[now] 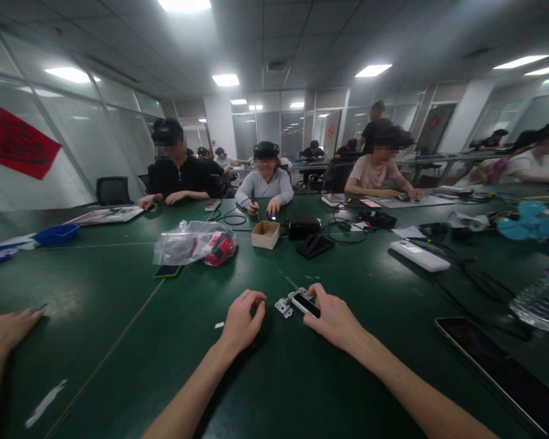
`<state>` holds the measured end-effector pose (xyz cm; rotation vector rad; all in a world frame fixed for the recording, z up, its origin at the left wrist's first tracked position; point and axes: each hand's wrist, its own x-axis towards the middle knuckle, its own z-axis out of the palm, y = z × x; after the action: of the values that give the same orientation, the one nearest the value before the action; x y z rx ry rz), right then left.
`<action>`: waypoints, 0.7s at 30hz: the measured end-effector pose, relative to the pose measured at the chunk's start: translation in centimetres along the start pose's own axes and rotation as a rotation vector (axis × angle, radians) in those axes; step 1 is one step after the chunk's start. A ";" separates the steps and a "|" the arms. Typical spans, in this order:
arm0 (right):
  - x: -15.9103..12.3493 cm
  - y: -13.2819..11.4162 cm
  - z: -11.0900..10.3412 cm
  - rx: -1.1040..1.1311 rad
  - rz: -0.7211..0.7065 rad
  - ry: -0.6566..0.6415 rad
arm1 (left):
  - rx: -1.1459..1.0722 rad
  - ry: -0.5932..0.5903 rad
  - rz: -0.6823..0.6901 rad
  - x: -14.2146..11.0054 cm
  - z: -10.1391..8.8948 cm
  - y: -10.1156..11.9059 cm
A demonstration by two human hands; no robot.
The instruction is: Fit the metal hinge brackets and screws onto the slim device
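My right hand (332,317) grips a small white oblong device with a black face (307,305) between thumb and fingers. A silver metal hinge-like piece (283,308) with screw holes lies on the green table (174,372), partly hidden behind the device. Whether the device touches this metal piece, I cannot tell. My left hand (244,318) hovers or rests just left of the metal piece, fingers loosely curved and thumb apart, with nothing in it. A scrap of white paper (219,325) sits beside it.
Ahead are a small open box (265,235), a plastic bag with red contents (196,242) and a phone (167,272). A large phone (498,372), a bottle (542,296) and cables lie right. Another person's hand (16,326) rests at far left; co-workers sit opposite.
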<state>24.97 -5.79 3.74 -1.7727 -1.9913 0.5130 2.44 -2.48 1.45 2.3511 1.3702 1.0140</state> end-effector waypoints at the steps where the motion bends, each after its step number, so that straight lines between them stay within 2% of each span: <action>1: 0.5 0.9 -0.5 -0.007 0.026 0.026 | -0.004 0.004 -0.003 0.0 0.0 -0.1; 7: 3.0 8.1 -4.7 -0.160 0.282 0.326 | 0.000 -0.010 -0.002 -0.2 0.2 -0.3; 11: 3.4 14.2 -7.7 -0.293 0.449 0.423 | 0.016 -0.045 0.005 -0.4 0.4 -0.4; 14: 3.0 17.7 -9.0 -0.351 0.540 0.390 | 0.021 -0.073 0.010 -0.4 0.6 -0.4; 16: 2.7 19.1 -9.3 -0.370 0.632 0.349 | 0.031 -0.086 0.008 -0.4 0.6 -0.5; 21: 2.7 19.5 -8.9 -0.380 0.788 0.312 | 0.046 -0.092 0.003 -0.3 0.7 -0.5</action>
<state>45.86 -0.90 1.01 -2.6736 -1.1764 0.0536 2.44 -2.38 0.51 2.4015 1.3703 0.8725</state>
